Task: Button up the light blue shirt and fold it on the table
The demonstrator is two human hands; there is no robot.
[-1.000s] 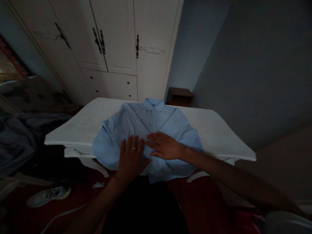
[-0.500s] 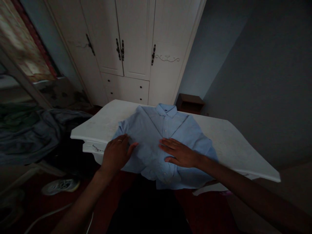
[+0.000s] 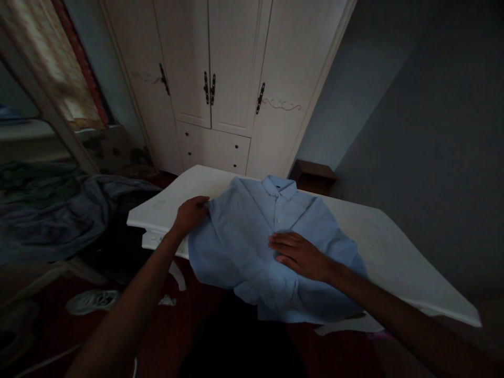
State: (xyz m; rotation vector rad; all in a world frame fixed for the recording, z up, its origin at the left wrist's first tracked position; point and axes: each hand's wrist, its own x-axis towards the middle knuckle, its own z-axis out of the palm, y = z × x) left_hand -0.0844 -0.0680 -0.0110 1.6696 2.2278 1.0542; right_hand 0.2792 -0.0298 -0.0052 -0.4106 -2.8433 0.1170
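White table point(image 3: 378, 247) bears light-blue buttoned shirt point(image 3: 244, 236), partly folded, collar up.

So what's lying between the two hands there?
In the head view, only light blue shirt fabric: the left hand is at its left edge, the right hand lies flat near the button line.

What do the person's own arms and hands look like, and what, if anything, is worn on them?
Both forearms are bare, with no sleeves, gloves or watch showing. The left hand and right hand are uncovered; in this dim light no ring or other marking can be made out.
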